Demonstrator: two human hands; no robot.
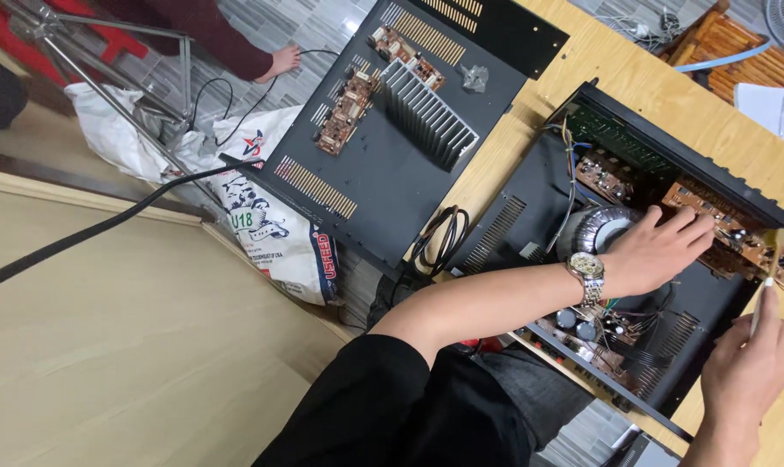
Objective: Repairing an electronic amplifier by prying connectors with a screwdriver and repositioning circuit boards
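The right hand (746, 367) grips a thin light brush (768, 277) by its handle; the left hand (656, 251), fingers spread, rests on the fragile circuit board (712, 225)

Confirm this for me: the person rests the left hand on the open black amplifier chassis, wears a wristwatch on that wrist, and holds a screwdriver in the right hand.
Not quite. In the head view the right hand holds a small brush, not a screwdriver. The rest stands: the left hand, with a wristwatch, rests inside the open black amplifier chassis.

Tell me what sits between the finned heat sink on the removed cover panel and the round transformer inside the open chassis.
In the head view, a coiled black cable lies between the heat sink and the transformer, resting at the wooden table's edge beside the chassis's vented wall.
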